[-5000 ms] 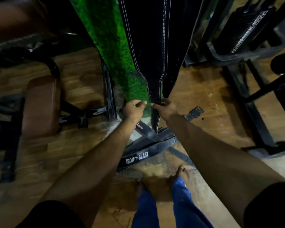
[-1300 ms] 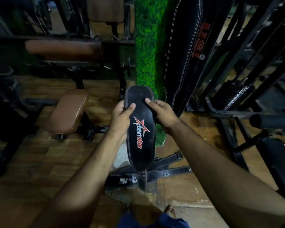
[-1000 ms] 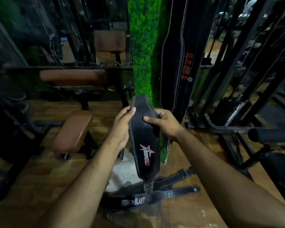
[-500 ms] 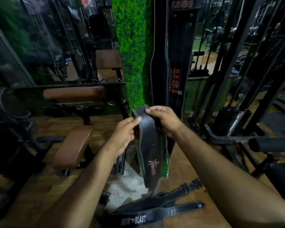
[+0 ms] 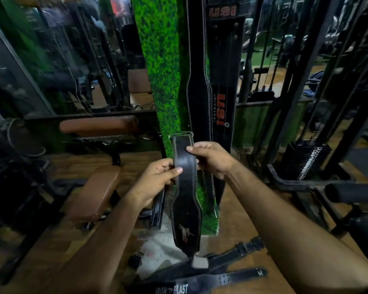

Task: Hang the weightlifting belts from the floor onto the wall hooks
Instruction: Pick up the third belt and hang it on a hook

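Head view of a gym corner. Both hands hold one black belt (image 5: 186, 187) upright in front of a green turf-covered pillar (image 5: 164, 71). The left hand (image 5: 157, 177) pinches the belt's left edge, its grip closed with the thumb on the front face; the right hand (image 5: 212, 159) clasps the right edge slightly higher, thumb across the front near the buckle end (image 5: 182, 135), which points up. The belt's wide back section, carrying a faded star logo, hangs below the hands, and its lower tip reaches down to just above the floor belts. Behind it, two black belts hang against the pillar: a stitched belt (image 5: 198, 81) and, touching it on the right, a USI belt (image 5: 222, 71) with red lettering. On the wooden floor (image 5: 242, 209) near the pillar's foot lie further belts, among them an Iron Blast belt (image 5: 200, 283) at the bottom edge and another strap (image 5: 238, 250) just above it. A brown padded bench (image 5: 96, 194) stands to the left, and a weight stack (image 5: 304, 162) with black machine frames stands to the right.
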The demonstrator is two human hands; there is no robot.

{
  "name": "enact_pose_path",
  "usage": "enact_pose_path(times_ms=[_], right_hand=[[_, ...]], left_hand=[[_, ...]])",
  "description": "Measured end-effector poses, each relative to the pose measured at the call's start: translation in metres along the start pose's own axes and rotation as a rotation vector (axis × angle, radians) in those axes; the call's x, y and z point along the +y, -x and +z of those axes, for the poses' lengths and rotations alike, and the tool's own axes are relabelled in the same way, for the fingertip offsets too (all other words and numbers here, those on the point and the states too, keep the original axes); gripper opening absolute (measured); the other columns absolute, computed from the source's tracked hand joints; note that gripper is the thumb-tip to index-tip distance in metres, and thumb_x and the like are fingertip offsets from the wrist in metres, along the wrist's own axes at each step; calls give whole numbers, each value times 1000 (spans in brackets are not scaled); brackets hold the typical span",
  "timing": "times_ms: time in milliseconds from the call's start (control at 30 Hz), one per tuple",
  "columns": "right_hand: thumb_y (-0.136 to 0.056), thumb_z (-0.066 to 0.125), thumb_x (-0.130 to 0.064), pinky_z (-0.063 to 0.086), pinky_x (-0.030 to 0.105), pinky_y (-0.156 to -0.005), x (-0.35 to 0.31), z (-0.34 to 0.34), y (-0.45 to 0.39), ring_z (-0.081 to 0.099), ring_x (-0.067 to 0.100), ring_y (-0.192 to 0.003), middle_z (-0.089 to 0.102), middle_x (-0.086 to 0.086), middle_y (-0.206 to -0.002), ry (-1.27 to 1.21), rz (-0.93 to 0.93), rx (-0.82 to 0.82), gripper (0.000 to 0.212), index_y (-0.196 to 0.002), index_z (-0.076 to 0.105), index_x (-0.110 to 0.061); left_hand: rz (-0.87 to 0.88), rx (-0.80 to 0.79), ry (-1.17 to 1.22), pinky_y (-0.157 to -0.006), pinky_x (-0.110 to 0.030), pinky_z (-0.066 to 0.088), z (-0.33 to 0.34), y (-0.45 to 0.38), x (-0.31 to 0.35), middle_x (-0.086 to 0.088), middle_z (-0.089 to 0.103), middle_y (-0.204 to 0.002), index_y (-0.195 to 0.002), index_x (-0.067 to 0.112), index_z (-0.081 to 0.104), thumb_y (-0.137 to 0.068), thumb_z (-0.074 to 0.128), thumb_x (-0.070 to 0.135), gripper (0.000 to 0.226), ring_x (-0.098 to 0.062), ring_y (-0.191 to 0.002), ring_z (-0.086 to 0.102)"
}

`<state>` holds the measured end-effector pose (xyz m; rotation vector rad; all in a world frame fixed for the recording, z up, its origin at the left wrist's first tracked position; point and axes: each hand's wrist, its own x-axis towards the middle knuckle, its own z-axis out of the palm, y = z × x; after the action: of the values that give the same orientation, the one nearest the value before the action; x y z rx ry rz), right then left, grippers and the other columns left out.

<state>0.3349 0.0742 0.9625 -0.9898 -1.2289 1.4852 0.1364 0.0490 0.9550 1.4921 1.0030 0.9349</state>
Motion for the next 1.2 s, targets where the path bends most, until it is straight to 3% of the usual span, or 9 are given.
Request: enact_pose_path(times_ms=[133, 233, 333, 467, 567, 667, 867, 1000, 1200], right_hand=[[-94, 71, -18, 51, 23, -53, 1, 12, -2, 56, 9, -51, 60, -1, -57, 90, -59, -11, 25, -71, 64, -12], [-89, 74, -39, 53, 29, -63, -10, 17, -9, 64, 18, -60, 71, 12, -77, 2, -82, 79, 40, -94, 68, 0], [-82, 81, -31, 54, 38, -75, -21, 21, -19, 66, 30, -77, 67, 35, -105, -19, -142, 121, 59, -111, 60, 17], [-93, 68, -6, 59, 28, -73, -26, 27, -27, 71, 17, -77, 76, 13, -95, 44, -256, 146, 13, -102, 73, 3], [-96, 65, -6, 55, 21, -65, -34, 37, -31, 69, 7, -69, 75, -2, -79, 75, -336, 174, 9, -91, 72, -6], [-98, 63, -5, 51, 16, -60, -46, 44, -36, 65, 0, -64, 73, -8, -71, 130, -400, 211, 11, -89, 69, -4], [-97, 65, -9, 53, 24, -68, -78, 52, -49, 64, 13, -76, 71, 10, -85, 183, -549, 233, 18, -92, 71, 7], [-97, 65, -9, 46, 19, -59, -123, 47, -58, 55, 8, -66, 64, 4, -72, 275, -605, 208, 24, -76, 66, 3], [-94, 68, -29, 46, 36, -66, -182, 62, -77, 52, 24, -76, 59, 17, -82, 150, -720, 291, 44, -88, 58, 13]], left_hand=[[1, 65, 42, -92, -56, 46, -12, -16, 16, -36, 68, -110, -101, -2, 61, -87, 69, 41, 45, -59, -107, 61], [66, 33, -11, -80, -41, 57, -10, -21, 20, -15, 74, -88, -89, 6, 63, -98, 61, 16, 13, -31, -86, 72], [112, -42, -44, -68, -30, 43, -11, -26, 20, -1, 70, -84, -90, 18, 65, -96, 62, 12, 9, -18, -82, 60], [101, 11, -23, -64, -26, 44, -22, -41, 35, 8, 67, -73, -86, 14, 57, -101, 55, 11, 16, -6, -69, 61], [147, 22, -76, -56, -20, 42, -26, -49, 45, -6, 54, -72, -90, 6, 52, -104, 50, 11, 14, -5, -61, 52], [152, 47, -61, -49, -13, 38, -30, -53, 53, 5, 51, -65, -84, 9, 50, -105, 48, 13, 21, 3, -51, 47], [285, 87, -60, -66, -32, 41, -36, -67, 91, -7, 57, -79, -83, 0, 52, -101, 52, 35, 39, -18, -74, 53], [340, 106, -51, -74, -36, 42, -41, -79, 131, -6, 56, -78, -75, 18, 51, -103, 52, 27, 30, -19, -77, 52], [481, 158, 43, -79, -40, 48, -38, -96, 182, -14, 62, -90, -91, -1, 58, -102, 54, 34, 37, -22, -85, 57]])
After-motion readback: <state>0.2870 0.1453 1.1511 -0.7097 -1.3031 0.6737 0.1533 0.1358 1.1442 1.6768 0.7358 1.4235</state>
